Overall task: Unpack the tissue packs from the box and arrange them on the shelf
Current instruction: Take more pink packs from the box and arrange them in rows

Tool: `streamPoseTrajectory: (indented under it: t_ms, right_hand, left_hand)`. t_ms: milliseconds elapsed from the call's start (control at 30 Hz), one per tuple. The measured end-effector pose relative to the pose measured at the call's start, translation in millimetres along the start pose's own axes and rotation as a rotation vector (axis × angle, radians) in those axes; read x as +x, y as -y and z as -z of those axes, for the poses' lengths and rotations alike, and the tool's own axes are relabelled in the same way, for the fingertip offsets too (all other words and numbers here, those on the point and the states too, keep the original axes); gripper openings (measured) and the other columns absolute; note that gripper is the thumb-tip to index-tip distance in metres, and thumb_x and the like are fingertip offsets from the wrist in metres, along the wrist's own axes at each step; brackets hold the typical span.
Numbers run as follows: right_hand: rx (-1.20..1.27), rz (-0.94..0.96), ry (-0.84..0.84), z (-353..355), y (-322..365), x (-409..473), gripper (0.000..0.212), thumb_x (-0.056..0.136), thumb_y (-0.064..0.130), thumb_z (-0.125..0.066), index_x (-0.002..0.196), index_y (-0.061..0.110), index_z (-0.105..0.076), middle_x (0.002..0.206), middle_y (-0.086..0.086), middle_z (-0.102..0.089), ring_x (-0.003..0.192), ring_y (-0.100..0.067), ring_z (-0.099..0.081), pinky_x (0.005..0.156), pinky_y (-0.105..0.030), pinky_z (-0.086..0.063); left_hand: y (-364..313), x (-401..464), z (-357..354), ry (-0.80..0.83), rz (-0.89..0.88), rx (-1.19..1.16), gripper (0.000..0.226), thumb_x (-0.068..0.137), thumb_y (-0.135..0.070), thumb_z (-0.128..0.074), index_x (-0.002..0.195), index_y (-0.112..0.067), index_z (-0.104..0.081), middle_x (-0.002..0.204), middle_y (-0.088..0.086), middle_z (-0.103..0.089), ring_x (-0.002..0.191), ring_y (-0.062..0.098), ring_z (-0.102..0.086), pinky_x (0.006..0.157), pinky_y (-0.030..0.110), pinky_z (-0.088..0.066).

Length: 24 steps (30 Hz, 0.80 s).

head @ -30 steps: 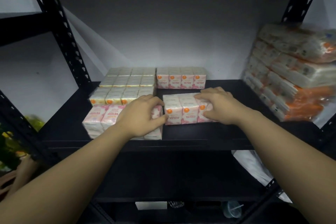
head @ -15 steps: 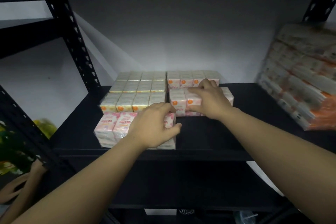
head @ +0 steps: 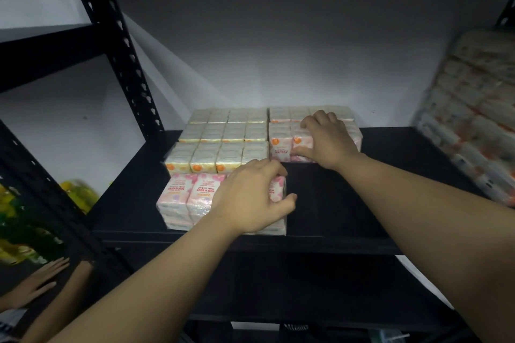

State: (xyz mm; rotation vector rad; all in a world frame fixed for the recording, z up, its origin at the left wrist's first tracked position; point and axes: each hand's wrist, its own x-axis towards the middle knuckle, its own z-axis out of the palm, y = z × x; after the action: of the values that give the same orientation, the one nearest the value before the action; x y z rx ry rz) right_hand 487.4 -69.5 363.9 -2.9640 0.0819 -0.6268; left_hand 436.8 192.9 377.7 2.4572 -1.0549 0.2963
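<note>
The left hand (head: 250, 198) grips the front rose-scented tissue pack (head: 195, 199), fingers curled over its right end. The right hand (head: 326, 142) pinches a second pink pack (head: 281, 147) farther back. Both packs lie long axis left-right on the black shelf (head: 390, 203), beside the yellow packs (head: 223, 145). Open room lies rightward before the wrapped bundles (head: 473, 125).

A stockroom — black metal shelving (head: 390, 147) stacked with wrapped tissue packs (head: 223, 142).
</note>
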Motion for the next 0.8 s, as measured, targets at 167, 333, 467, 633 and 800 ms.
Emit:
streamPoseTrajectory:
  t_ms: [167, 333, 467, 633, 800]
  right_hand:
    - [0.004, 0.001, 0.028, 3, 0, -1, 0.071, 0.078, 0.066, -0.076, 0.131, 0.025, -0.053, 0.128, -0.003, -0.05, 0.115, -0.025, -0.044, 0.096, -0.041, -0.04]
    - [0.059, -0.023, -0.017, 22, 7, -34, 0.074, 0.082, 0.061, -0.074, 0.141, 0.023, -0.053, 0.141, -0.001, -0.053, 0.129, -0.027, -0.042, 0.108, -0.042, -0.033]
    - [0.245, -0.128, -0.198, 23, 19, -87, 0.038, 0.089, 0.042, -0.073, 0.119, 0.02, -0.064, 0.123, 0.0, -0.058, 0.119, -0.021, -0.049, 0.102, -0.041, -0.042]
    - [0.445, -0.137, -0.079, 14, 33, -126, 0.017, 0.091, 0.04, -0.073, 0.093, 0.024, -0.066, 0.099, 0.01, -0.057, 0.098, -0.012, -0.055, 0.085, -0.036, -0.05]
    - [0.503, -0.202, -0.073, 10, 41, -139, 0.014, 0.092, 0.041, -0.072, 0.088, 0.028, -0.067, 0.094, 0.014, -0.058, 0.093, -0.006, -0.057, 0.08, -0.031, -0.049]
  left_hand:
    - [-1, -1, 1, 0.008, -0.008, 0.01, 0.05, 0.083, -0.064, -0.055, 0.121, -0.032, -0.063, 0.117, -0.015, -0.066, 0.11, 0.01, -0.058, 0.087, 0.035, -0.052]
    - [-3, -1, 2, 0.014, -0.027, 0.016, 0.047, 0.087, -0.06, -0.061, 0.123, -0.03, -0.064, 0.119, -0.016, -0.065, 0.113, 0.009, -0.057, 0.089, 0.034, -0.051]
    - [-4, 1, 5, 0.049, -0.06, 0.075, 0.059, 0.087, -0.066, -0.057, 0.132, -0.028, -0.064, 0.126, -0.01, -0.061, 0.117, 0.012, -0.056, 0.093, 0.034, -0.05]
    - [-11, 8, 18, 0.153, -0.07, 0.225, 0.074, 0.085, -0.083, -0.043, 0.128, -0.027, -0.065, 0.125, -0.004, -0.064, 0.113, 0.019, -0.06, 0.092, 0.041, -0.053]
    - [1, 15, 48, 0.506, -0.047, 0.07, 0.09, 0.078, -0.073, -0.07, 0.153, -0.03, -0.046, 0.154, -0.007, -0.051, 0.136, 0.017, -0.05, 0.11, 0.035, -0.043]
